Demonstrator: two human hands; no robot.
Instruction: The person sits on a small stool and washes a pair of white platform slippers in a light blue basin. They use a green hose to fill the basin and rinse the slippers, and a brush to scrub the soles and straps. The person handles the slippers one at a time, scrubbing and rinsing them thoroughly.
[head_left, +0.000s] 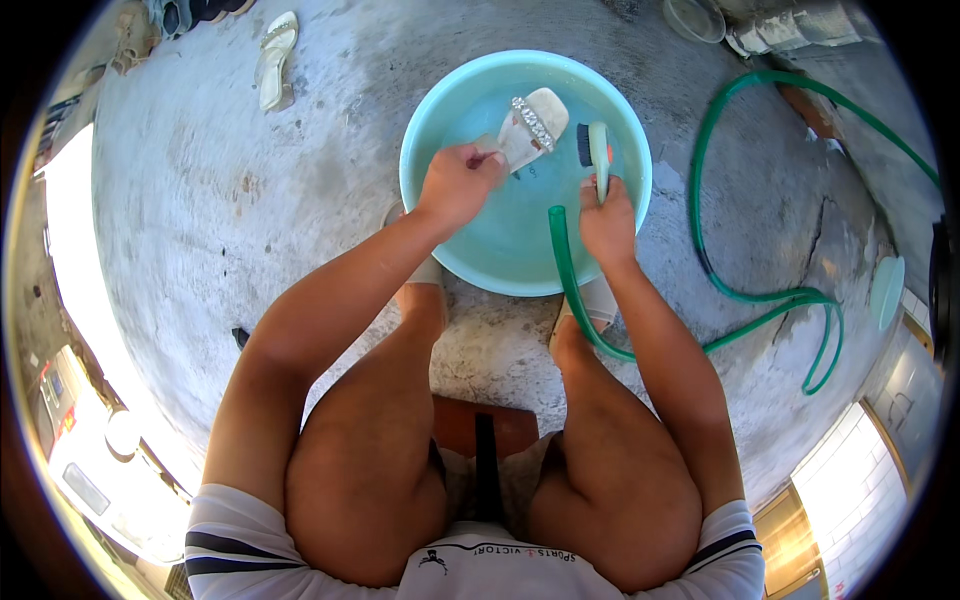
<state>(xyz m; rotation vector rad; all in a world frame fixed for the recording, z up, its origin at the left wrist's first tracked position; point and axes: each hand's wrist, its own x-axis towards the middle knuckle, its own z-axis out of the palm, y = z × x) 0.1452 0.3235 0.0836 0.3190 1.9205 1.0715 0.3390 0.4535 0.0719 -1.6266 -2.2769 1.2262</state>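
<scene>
A white sandal (531, 127) with a jewelled strap is held over the pale turquoise basin (416, 124) by my left hand (463, 180), which grips its heel end. My right hand (608, 225) is closed around the handle of a pale green scrub brush (598, 146) with dark bristles turned toward the sandal. A gap separates the brush from the sandal. Water (495, 240) stands in the basin. The open end of a green hose (559, 225) reaches over the basin's near rim, left of my right wrist.
A similar sandal (277, 60) lies on the concrete floor (187, 187) at the upper left, near several shoes (180, 15). The hose loops across the floor at right. A clear plastic bowl (694, 19) and a pale green dish (887, 292) stand near the right wall.
</scene>
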